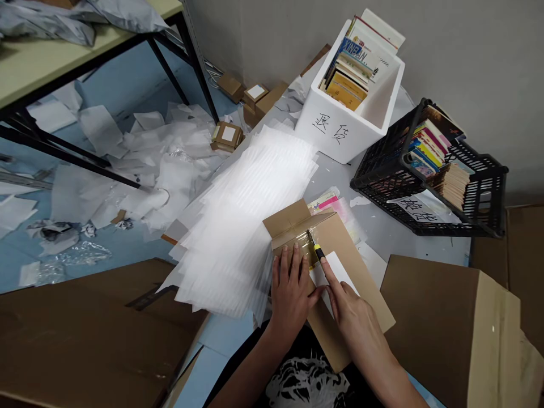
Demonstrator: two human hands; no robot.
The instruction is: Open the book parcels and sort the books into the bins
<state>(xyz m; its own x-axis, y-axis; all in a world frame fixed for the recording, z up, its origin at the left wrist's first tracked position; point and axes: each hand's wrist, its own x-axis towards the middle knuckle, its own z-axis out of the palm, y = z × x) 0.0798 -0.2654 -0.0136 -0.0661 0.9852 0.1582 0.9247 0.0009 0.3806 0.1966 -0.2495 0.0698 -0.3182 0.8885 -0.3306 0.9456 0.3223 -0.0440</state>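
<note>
A flat brown cardboard parcel [340, 238] with clear tape and a white label lies in front of me. My left hand [290, 286] rests flat on its near left part, fingers spread. My right hand [348, 306] grips a small yellow-and-black utility knife [318, 252], index finger along it, the blade tip on the taped seam of the parcel. A flap [287, 218] of the parcel stands partly open at the far end.
A pile of white foam sheets [242, 226] lies left of the parcel. A white foam box [352, 119] of books and a black crate [429, 170] of books stand behind. Large cardboard boxes [459, 328] sit at right and lower left [85, 340]. Paper scraps litter the floor.
</note>
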